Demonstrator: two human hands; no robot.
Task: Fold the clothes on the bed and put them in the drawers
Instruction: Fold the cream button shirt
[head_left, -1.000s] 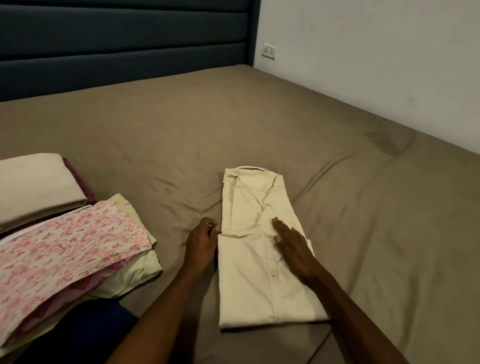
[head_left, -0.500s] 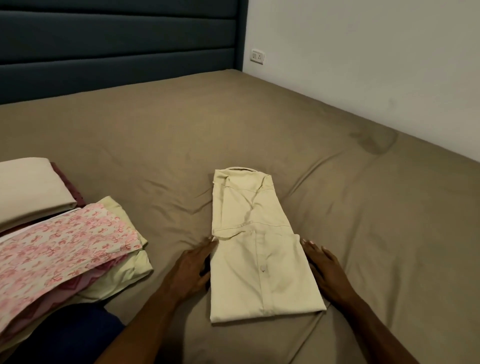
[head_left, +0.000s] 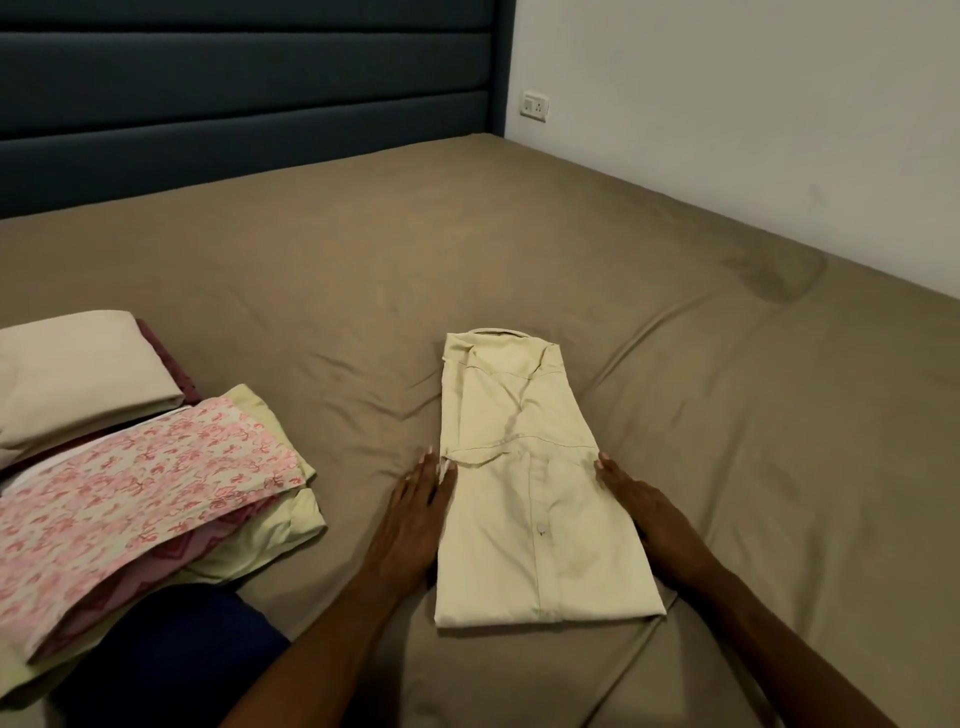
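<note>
While 2 flat hands flank it, cream shirt (head_left: 535, 499) lies folded narrow.

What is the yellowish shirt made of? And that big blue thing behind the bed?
The shirt looks like woven cotton: matte, with stitched seams and soft creases. The headboard looks like padded panels covered in dark blue fabric, dull rather than shiny. I can't be certain of either.
</note>
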